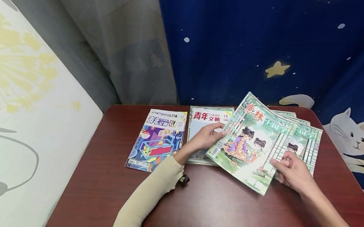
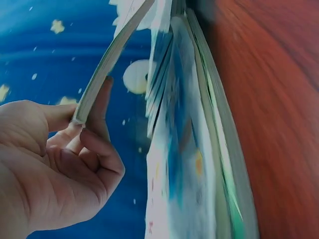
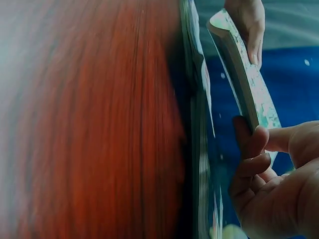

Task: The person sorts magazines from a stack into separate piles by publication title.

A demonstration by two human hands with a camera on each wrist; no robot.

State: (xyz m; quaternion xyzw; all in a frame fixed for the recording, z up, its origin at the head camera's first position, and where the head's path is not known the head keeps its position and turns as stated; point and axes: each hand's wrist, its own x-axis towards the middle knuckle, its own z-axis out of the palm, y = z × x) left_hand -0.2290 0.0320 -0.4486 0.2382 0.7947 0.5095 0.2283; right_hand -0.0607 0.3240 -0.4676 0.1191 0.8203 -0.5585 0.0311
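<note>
A magazine (image 1: 253, 146) is pinched by the fingers (image 2: 107, 154) of the left hand (image 1: 208, 136) and right hand (image 1: 294, 173). The pile (image 1: 306, 135) could be skewed by a slip.

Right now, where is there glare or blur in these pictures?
Head view: whitish glare on the held magazine, pale sheen on the table; left wrist view: stacked magazines look blurred; right wrist view: table blurred, washed pale at the left edge.

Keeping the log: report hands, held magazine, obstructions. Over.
Left hand, right hand pinching green magazine by edges. Held above table, partly covering right stack. No obstruction visible.
</note>
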